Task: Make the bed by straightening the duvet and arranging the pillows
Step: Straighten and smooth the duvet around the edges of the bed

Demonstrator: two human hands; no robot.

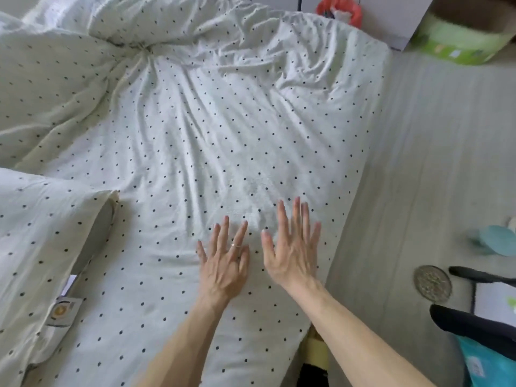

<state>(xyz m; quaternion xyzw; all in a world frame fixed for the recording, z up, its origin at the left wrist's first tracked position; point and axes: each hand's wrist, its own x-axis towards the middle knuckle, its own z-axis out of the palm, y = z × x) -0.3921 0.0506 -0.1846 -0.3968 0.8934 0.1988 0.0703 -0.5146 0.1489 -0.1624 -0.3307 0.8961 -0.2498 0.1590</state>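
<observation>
Left hand (pixel 223 266) and right hand (pixel 293 261) lie flat, side by side, on the dotted sheet (pixel 209 135), fingers (pixel 297 216) straight and spread. It would probably work best to sweep outward over the creases ahead of the fingertips (palms low, pressure even). The duvet (pixel 47 79) sits bunched well beyond the fingers, leftward; a pillow (pixel 42 233) lies left of them.

No lettering, number or brand can be read anywhere. A small grey cloth tag (pixel 63 310) with a round gold emblem is sewn to the edge of the white black-dotted pillow (pixel 42 233), and its print is too blurred to read. Just above it a plain white slip (pixel 70 283) pokes out. The light green round package (pixel 460 40) at upper right and the teal plastic pack (pixel 481 364) at lower right carry small printed patches, also illegible.
</observation>
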